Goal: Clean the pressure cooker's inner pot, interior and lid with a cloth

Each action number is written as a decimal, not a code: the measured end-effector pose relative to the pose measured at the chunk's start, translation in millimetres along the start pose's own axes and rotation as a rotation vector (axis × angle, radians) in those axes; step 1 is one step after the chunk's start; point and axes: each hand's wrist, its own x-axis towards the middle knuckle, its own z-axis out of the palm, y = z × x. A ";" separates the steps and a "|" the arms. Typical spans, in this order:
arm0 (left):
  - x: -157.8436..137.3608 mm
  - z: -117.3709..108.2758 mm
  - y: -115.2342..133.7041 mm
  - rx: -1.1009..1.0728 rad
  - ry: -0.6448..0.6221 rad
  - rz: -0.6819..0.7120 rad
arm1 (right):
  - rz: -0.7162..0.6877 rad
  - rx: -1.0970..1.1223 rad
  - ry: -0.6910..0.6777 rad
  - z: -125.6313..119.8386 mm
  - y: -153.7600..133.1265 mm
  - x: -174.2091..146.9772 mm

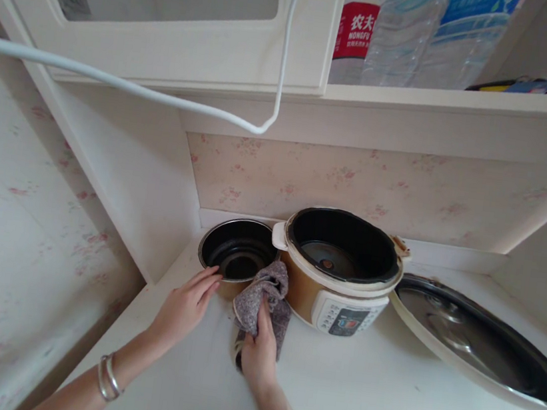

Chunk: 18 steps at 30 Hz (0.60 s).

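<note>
A saucepan (239,235) with a black inside and a golden-brown outside stands at the back left of the white counter. My left hand (186,304) has its fingers stretched out, with the fingertips touching the near rim. My right hand (260,354) is closed round a bunched grey-purple cloth (262,291), pressed against the right front of the saucepan. Part of the cloth hangs down and covers most of a cream-and-black handle (239,348). Close on the right stands an electric pressure cooker (300,289), lidless, its dark inner pot in view.
The cooker's large round lid (467,338) leans upside down at the right. A white cable (176,101) hangs across the upper left, before a cabinet door (198,47). Plastic-wrapped water bottles (400,40) stand on the shelf above. A flowered wall (12,231) bounds the left side.
</note>
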 end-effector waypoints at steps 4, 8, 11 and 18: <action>-28.3 14.6 11.8 -0.228 0.071 -0.141 | 0.033 0.039 -0.069 -0.1 -15.8 -8.5; -70.3 40.6 42.4 -0.735 -0.022 -0.543 | 0.103 0.096 -0.161 -14.2 -47.8 -17.0; -89.9 51.1 71.7 -1.124 -0.162 -0.742 | 0.074 0.040 -0.279 -34.7 -71.6 -20.8; -79.9 37.0 118.2 -1.598 -0.197 -0.913 | 0.020 -0.013 -0.577 -91.2 -112.5 -16.6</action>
